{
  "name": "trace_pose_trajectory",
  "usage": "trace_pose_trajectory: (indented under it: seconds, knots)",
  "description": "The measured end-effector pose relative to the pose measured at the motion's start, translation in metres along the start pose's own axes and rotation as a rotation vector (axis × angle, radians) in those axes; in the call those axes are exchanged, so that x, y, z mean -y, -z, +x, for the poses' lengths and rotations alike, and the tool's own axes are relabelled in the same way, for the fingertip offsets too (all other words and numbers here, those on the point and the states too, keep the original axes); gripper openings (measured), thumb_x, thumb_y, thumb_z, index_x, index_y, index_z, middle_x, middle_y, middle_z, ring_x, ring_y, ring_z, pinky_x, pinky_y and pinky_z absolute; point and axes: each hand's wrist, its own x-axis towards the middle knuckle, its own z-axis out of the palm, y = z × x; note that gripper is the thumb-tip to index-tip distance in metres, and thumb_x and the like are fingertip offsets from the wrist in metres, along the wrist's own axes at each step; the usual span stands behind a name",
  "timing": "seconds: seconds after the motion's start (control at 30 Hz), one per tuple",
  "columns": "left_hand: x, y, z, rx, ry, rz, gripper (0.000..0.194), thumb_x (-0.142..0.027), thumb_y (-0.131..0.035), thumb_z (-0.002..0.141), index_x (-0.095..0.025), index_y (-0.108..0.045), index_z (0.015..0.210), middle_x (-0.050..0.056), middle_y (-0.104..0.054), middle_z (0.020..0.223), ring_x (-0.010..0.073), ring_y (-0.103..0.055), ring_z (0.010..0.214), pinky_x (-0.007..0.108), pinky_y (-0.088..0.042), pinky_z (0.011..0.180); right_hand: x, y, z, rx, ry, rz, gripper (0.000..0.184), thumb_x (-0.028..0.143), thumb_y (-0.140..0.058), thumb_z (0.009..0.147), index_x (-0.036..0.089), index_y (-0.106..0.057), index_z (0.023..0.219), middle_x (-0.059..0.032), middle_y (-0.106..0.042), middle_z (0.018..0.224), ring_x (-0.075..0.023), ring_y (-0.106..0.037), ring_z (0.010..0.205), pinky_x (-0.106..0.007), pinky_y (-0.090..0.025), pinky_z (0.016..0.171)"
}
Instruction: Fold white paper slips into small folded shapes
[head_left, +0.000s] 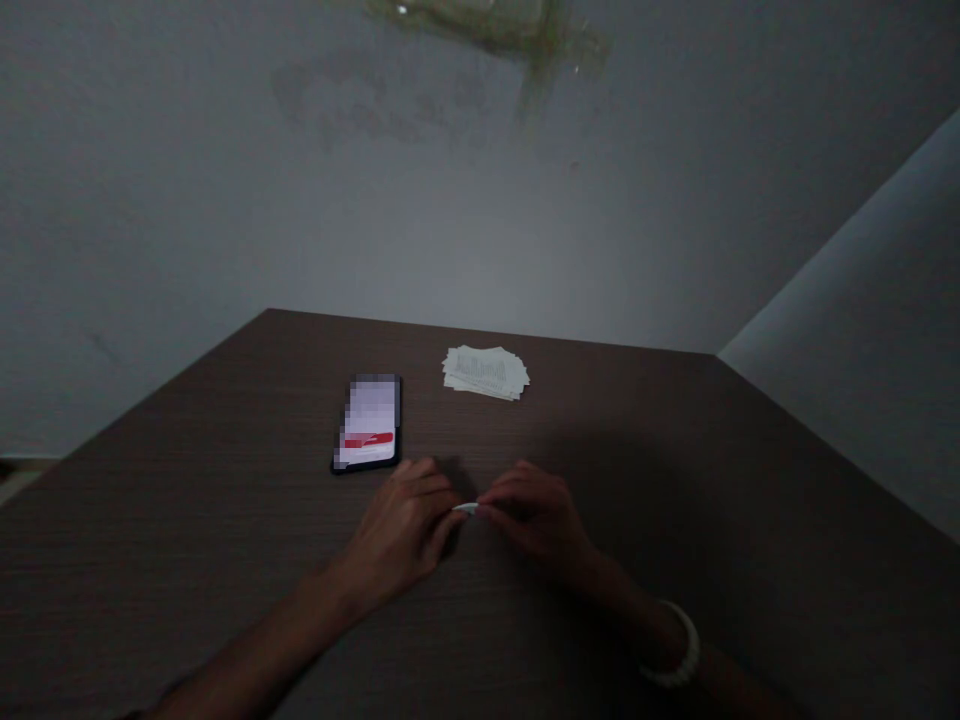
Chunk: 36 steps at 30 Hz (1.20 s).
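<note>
Between my two hands a small white piece (466, 508), which looks like folded paper, shows as a thin curved strip. My left hand (412, 515) pinches its left end between thumb and fingers. The right end is pinched by my right hand (536, 515), whose wrist wears a pale beaded bracelet (686, 648). Most of the white piece is hidden by the fingers. Beyond the hands lies a loose pile of printed paper slips (486, 372). A phone (369, 422) with a lit screen rests just past my left hand.
The dark brown wood-grain table (225, 480) reaches back to a grey wall (450, 230). A second wall (862, 330) borders the right side. The light is dim, and shadow falls around my right hand.
</note>
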Motion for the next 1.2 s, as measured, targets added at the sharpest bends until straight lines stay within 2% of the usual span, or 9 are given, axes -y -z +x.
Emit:
trace_pose_trajectory:
  seconds: [0.17, 0.37, 0.47, 0.63, 0.73, 0.8, 0.97, 1.2]
  knots:
    - [0.000, -0.001, 0.001, -0.044, 0.024, -0.118, 0.018, -0.021, -0.050, 0.092, -0.017, -0.064, 0.082, 0.004, -0.060, 0.076, 0.0206, -0.051, 0.079, 0.035, -0.040, 0.072, 0.006, 0.003, 0.000, -0.024, -0.038, -0.026, 0.012, 0.023, -0.058, 0.088, 0.021, -0.065, 0.078, -0.0024, -0.067, 0.074, -0.0150, -0.061, 0.069, -0.028, -0.047, 0.066]
    - [0.001, -0.001, 0.000, -0.091, -0.002, -0.079, 0.025, -0.021, -0.046, 0.092, -0.017, -0.055, 0.070, 0.003, -0.055, 0.071, 0.0194, -0.049, 0.073, 0.033, -0.039, 0.066, 0.000, -0.002, -0.003, -0.073, -0.094, 0.004, 0.006, 0.025, -0.062, 0.086, 0.022, -0.065, 0.082, -0.0019, -0.066, 0.074, -0.0149, -0.060, 0.069, -0.027, -0.048, 0.064]
    - [0.000, 0.000, -0.001, -0.118, -0.003, -0.076, 0.026, -0.024, -0.045, 0.092, -0.017, -0.052, 0.069, 0.002, -0.053, 0.070, 0.0183, -0.049, 0.071, 0.031, -0.039, 0.064, -0.002, -0.004, -0.004, -0.052, -0.105, 0.013, 0.005, 0.027, -0.064, 0.085, 0.022, -0.066, 0.083, -0.0026, -0.067, 0.077, -0.0149, -0.061, 0.069, -0.027, -0.048, 0.063]
    - [0.000, 0.000, 0.000, -0.092, 0.007, -0.077, 0.024, -0.025, -0.050, 0.092, -0.017, -0.058, 0.071, 0.003, -0.057, 0.072, 0.0190, -0.051, 0.073, 0.033, -0.040, 0.066, -0.002, -0.002, -0.002, -0.019, -0.057, -0.051, 0.010, 0.023, -0.060, 0.087, 0.021, -0.062, 0.078, -0.0022, -0.066, 0.074, -0.0140, -0.060, 0.067, -0.027, -0.047, 0.064]
    - [0.000, 0.001, 0.000, -0.138, -0.038, -0.120, 0.013, -0.021, -0.053, 0.092, -0.017, -0.064, 0.088, 0.005, -0.064, 0.084, 0.0195, -0.053, 0.081, 0.034, -0.043, 0.073, -0.004, -0.001, -0.003, 0.013, 0.020, -0.121, 0.010, 0.021, -0.057, 0.089, 0.020, -0.061, 0.080, -0.0028, -0.066, 0.076, -0.0146, -0.060, 0.069, -0.028, -0.046, 0.068]
    - [0.000, 0.002, 0.000, -0.184, -0.080, -0.156, 0.014, -0.018, -0.052, 0.093, -0.018, -0.065, 0.096, 0.005, -0.066, 0.089, 0.0186, -0.054, 0.083, 0.033, -0.044, 0.074, -0.006, -0.001, -0.004, 0.046, 0.065, -0.167, 0.010, 0.021, -0.056, 0.089, 0.021, -0.060, 0.080, -0.0024, -0.066, 0.076, -0.0148, -0.060, 0.070, -0.028, -0.045, 0.068]
    - [0.000, 0.002, 0.000, -0.182, -0.094, -0.141, 0.019, -0.017, -0.049, 0.093, -0.018, -0.067, 0.088, 0.003, -0.066, 0.081, 0.0172, -0.054, 0.076, 0.032, -0.043, 0.070, -0.007, -0.002, -0.006, 0.065, 0.085, -0.225, 0.011, 0.021, -0.057, 0.090, 0.021, -0.063, 0.081, -0.0015, -0.068, 0.077, -0.0146, -0.060, 0.072, -0.029, -0.045, 0.071]
    - [0.001, 0.002, 0.000, -0.213, -0.102, -0.170, 0.014, -0.015, -0.054, 0.091, -0.018, -0.067, 0.087, 0.002, -0.067, 0.080, 0.0161, -0.053, 0.075, 0.030, -0.042, 0.069, -0.007, -0.001, -0.006, 0.021, 0.130, -0.153, 0.009, 0.023, -0.057, 0.091, 0.022, -0.065, 0.088, -0.0012, -0.070, 0.078, -0.0149, -0.062, 0.072, -0.030, -0.047, 0.072]
